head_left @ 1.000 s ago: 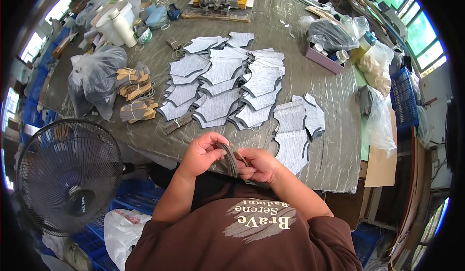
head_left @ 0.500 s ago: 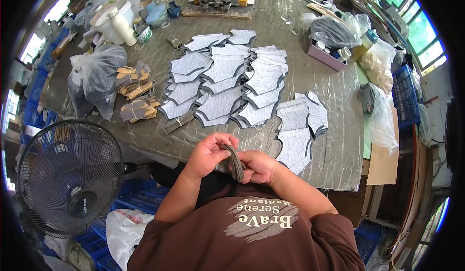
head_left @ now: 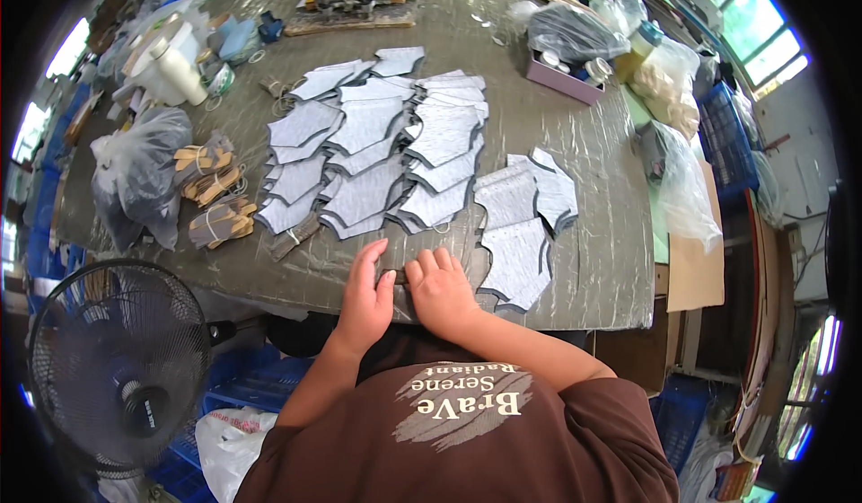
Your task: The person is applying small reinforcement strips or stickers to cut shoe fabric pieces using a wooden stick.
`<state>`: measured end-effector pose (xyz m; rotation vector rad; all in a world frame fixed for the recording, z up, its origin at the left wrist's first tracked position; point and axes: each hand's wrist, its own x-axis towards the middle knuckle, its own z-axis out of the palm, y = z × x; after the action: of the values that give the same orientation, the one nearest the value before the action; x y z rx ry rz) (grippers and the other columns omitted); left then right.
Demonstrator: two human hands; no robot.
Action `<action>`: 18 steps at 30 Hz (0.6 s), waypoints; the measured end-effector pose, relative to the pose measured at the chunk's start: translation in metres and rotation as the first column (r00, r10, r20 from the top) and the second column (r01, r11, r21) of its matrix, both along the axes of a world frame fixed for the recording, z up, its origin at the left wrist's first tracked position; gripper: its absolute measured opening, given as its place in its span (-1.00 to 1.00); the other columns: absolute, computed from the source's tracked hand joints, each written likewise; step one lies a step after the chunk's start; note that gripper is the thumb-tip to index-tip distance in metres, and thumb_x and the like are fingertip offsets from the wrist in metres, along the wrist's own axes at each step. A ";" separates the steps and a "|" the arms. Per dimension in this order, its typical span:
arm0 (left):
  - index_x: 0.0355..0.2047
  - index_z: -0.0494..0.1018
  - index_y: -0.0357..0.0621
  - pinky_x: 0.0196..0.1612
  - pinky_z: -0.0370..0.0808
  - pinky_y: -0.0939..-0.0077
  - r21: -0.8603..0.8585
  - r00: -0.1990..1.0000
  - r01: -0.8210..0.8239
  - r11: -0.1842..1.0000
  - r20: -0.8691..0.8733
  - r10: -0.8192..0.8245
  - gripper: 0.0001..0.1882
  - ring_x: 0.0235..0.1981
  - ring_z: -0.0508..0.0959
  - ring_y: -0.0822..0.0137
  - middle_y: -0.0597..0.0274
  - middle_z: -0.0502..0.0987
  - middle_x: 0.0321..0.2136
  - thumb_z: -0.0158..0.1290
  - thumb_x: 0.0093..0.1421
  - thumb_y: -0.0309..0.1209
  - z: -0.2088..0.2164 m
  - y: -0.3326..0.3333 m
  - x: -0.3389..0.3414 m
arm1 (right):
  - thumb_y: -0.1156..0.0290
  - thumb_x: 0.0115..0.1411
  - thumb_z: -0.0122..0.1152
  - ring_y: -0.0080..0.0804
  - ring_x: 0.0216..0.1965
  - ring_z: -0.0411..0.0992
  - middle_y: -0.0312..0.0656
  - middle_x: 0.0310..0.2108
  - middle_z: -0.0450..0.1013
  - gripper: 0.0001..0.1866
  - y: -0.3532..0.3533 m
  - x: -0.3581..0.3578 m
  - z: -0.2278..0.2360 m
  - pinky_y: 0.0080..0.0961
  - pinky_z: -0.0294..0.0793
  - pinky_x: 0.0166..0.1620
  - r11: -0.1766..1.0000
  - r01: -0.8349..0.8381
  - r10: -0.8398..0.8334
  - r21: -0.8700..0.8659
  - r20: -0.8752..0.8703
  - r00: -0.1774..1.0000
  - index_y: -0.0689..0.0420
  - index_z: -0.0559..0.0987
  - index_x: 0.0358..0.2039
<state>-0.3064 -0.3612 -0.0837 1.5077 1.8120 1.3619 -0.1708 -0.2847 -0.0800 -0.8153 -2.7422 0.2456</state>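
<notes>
My left hand [head_left: 365, 293] stands on its edge at the table's front, fingers stretched out and thumb apart. Beside it my right hand [head_left: 440, 293] lies palm down on the tabletop, fingers forward and slightly bent. In the narrow gap between the hands, a bit of dark grey-brown strip [head_left: 399, 276] shows; most of it is hidden. Just beyond my hands are overlapping stacks of light grey cut fabric pieces [head_left: 364, 184] with dark edges. A smaller group of the same fabric pieces [head_left: 516, 260] lies right of my right hand. A tied bundle of grey-brown strips [head_left: 294, 239] rests left of my left hand.
Tied bundles of tan and grey pieces [head_left: 220, 223] lie at the left by a plastic bag [head_left: 144, 180]. A fan [head_left: 117, 359] stands at the near left. Farther off are a white bottle [head_left: 178, 72], a purple box [head_left: 564, 83] and a metal device [head_left: 352, 0] on a board.
My hands have moved forward from over the table edge onto the tabletop and opened. The bundle of grey-brown strips held between them is now lowered and mostly hidden. The whole view has shifted slightly.
</notes>
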 end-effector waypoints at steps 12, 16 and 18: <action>0.18 0.07 -0.36 0.17 0.28 0.31 0.009 0.275 -0.058 0.998 0.961 0.008 -0.57 0.07 0.38 0.21 -0.05 0.36 0.03 -0.22 0.36 -0.44 0.009 0.027 0.051 | 0.56 0.01 0.15 -0.03 -0.28 0.30 -0.02 -0.29 0.35 -0.68 0.011 0.009 0.007 -0.20 0.32 -0.18 0.988 -0.021 -0.057 -0.151 -0.493 0.868 0.22 0.42 -0.17; -0.11 0.26 -0.18 -0.09 0.46 0.26 0.029 0.159 -0.028 0.999 0.987 -0.024 -0.84 -0.24 0.50 0.27 0.14 0.47 -0.31 -0.20 0.36 -0.41 0.001 0.047 0.044 | 0.49 -0.02 0.20 -0.12 -0.23 0.33 -0.09 -0.27 0.37 -0.66 0.020 0.037 0.031 -0.27 0.32 -0.16 0.989 -0.075 0.010 -0.126 -0.456 0.890 0.19 0.46 -0.17; -0.15 0.28 -0.14 -0.30 0.42 0.29 0.033 0.200 -0.046 0.998 0.979 -0.023 -0.87 -0.44 0.38 0.33 0.22 0.35 -0.47 -0.19 0.35 -0.40 0.002 0.054 0.039 | 0.45 -0.06 0.25 -0.19 -0.19 0.34 -0.18 -0.25 0.39 -0.64 0.032 0.075 0.041 -0.30 0.31 -0.11 0.993 -0.101 0.067 -0.066 -0.398 0.915 0.13 0.51 -0.18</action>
<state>-0.2672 -0.3068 -0.0813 0.2617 0.8583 1.7501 -0.0954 -0.2526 -0.0386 -0.5903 -2.3976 0.4914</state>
